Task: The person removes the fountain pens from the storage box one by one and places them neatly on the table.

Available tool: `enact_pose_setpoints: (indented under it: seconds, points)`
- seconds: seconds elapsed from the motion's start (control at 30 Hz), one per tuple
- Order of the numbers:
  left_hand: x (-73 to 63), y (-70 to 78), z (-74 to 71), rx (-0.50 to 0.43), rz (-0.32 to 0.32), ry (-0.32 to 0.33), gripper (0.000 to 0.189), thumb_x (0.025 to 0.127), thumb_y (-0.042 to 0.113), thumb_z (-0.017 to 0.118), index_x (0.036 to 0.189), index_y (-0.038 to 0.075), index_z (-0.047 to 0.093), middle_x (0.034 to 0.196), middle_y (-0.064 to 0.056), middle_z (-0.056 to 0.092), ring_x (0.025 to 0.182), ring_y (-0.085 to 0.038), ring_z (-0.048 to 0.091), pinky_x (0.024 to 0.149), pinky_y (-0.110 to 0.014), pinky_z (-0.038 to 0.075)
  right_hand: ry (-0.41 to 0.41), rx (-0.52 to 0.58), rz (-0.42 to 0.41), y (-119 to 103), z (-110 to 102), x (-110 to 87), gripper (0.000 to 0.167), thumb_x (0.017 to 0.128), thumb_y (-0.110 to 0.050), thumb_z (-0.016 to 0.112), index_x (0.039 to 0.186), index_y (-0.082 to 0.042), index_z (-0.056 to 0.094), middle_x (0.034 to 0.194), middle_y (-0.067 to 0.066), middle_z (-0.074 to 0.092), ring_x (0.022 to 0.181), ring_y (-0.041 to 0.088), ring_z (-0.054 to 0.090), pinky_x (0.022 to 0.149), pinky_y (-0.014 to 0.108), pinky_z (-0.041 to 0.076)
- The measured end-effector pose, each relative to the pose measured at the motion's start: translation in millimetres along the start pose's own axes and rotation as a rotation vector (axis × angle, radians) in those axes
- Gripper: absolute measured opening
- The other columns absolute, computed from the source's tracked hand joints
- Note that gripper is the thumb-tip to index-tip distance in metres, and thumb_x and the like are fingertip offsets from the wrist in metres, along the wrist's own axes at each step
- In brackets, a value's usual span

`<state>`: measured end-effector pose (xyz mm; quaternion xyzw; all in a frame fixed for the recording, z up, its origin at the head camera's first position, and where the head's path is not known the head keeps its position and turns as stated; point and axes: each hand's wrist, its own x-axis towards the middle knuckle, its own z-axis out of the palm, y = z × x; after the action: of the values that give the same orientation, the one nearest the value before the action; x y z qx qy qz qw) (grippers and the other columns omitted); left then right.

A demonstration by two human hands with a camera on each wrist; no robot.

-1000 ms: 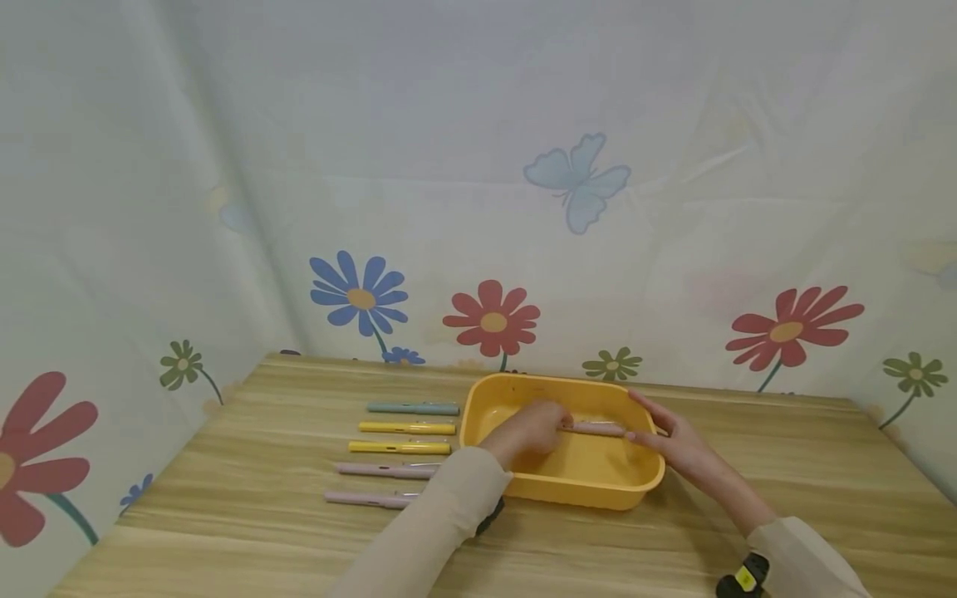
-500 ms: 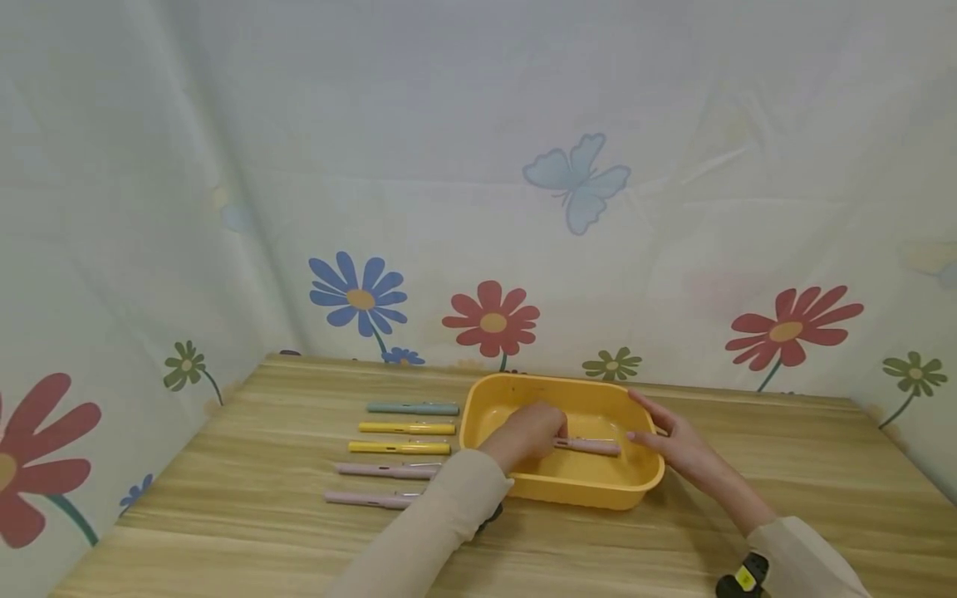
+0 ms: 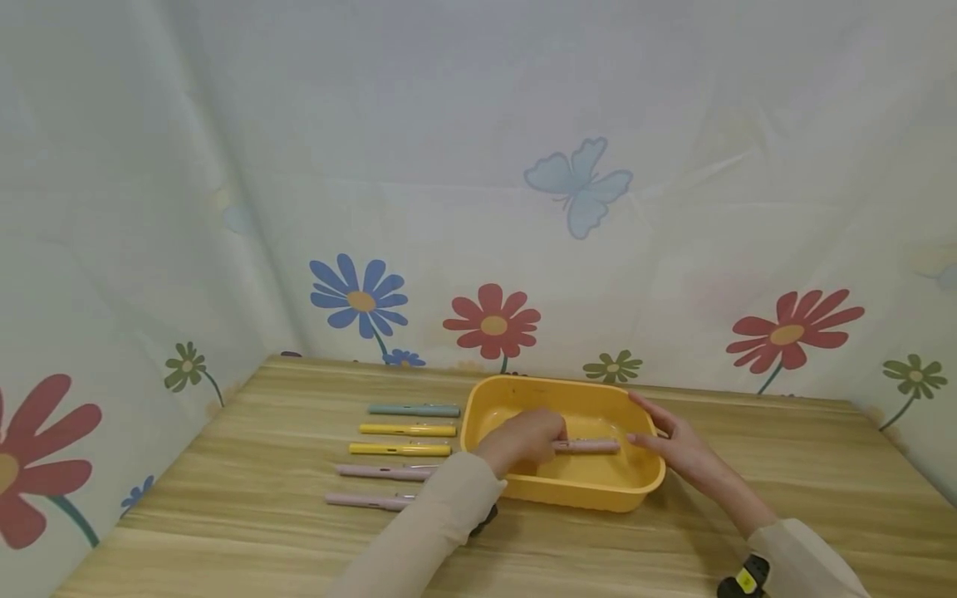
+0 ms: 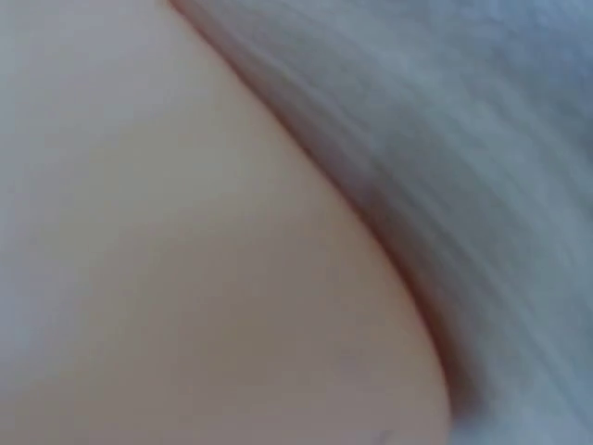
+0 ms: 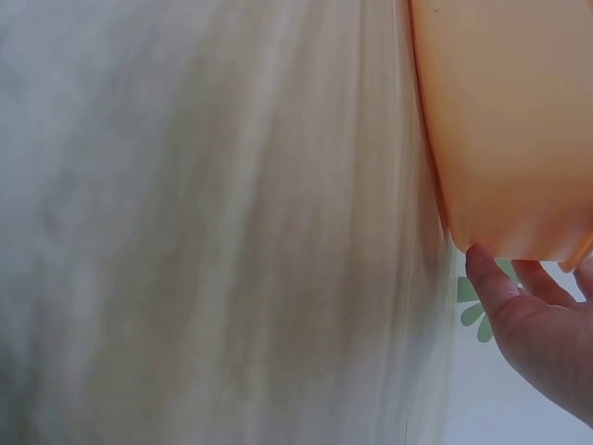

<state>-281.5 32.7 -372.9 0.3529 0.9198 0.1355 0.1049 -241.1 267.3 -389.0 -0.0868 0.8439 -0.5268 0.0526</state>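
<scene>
A yellow plastic tray [image 3: 583,496] stands on the table. Inside it my left hand [image 3: 527,438] has curled fingers at the left end of a pale pink capped pen [image 3: 591,447], which lies level with its clip facing away; the fingertips are hidden. At the tray's right end my right hand [image 3: 684,453] grips the rim, thumb on the inner side and fingers outside. In the right wrist view, fingers of the right hand [image 5: 542,334] touch the tray's outer wall [image 5: 510,139]. Only blurred skin and cloth fill the left wrist view.
Left of the tray, capped pens lie in a column: a teal pen [image 3: 414,410], a yellow pen [image 3: 407,430], another yellow pen [image 3: 399,449], a pink pen [image 3: 385,472] and a second pink pen [image 3: 366,501], partly behind the left sleeve. A flowered curtain [image 3: 419,208] borders the wooden table [image 3: 247,498].
The pink pen in the tray has come nearer and slightly left with my left hand, away from the right thumb. My right hand has stayed on the rim.
</scene>
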Motion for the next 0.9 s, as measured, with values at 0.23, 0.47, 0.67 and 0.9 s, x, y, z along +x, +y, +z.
enact_pose_setpoints:
  seconds: [0.23,0.47,0.67,0.9]
  points:
    - [-12.8,-3.5,-13.7,-0.128,0.05,-0.006,0.019,0.084,0.0,0.055,0.101,0.006,0.062,0.092,0.002,0.059,0.078,-0.009,0.048,0.076,-0.019,0.043,-0.001,0.018,0.02,0.2,-0.3,-0.6,0.072,0.086,-0.02,0.061,0.145,-0.009,0.022,0.147,0.024,0.016,0.13,0.046,0.021,0.095,0.051,0.035]
    - [-24.3,-11.4,-23.1,-0.184,0.034,0.005,0.016,0.088,0.004,0.054,0.102,0.01,0.061,0.092,0.002,0.058,0.08,-0.01,0.048,0.077,-0.02,0.043,0.006,-0.009,0.003,0.8,0.4,-0.1,0.071,0.086,-0.021,0.061,0.144,-0.006,0.022,0.147,0.025,0.016,0.13,0.047,0.019,0.096,0.052,0.035]
    - [-36.6,-16.4,-34.8,-0.159,0.095,0.043,0.018,0.087,0.002,0.055,0.102,0.007,0.063,0.092,0.003,0.06,0.08,-0.01,0.05,0.079,-0.02,0.044,0.01,-0.011,0.005,0.5,0.6,-0.6,0.07,0.087,-0.019,0.06,0.144,-0.007,0.023,0.147,0.024,0.017,0.129,0.046,0.022,0.095,0.051,0.036]
    - [-56.6,-19.8,-47.8,-0.145,0.148,0.076,0.019,0.088,0.003,0.055,0.104,0.007,0.065,0.092,0.001,0.063,0.078,-0.01,0.051,0.074,-0.02,0.045,0.014,-0.006,-0.011,3.1,-0.3,0.0,0.069,0.087,-0.017,0.061,0.144,-0.007,0.023,0.147,0.024,0.017,0.128,0.046,0.025,0.094,0.05,0.038]
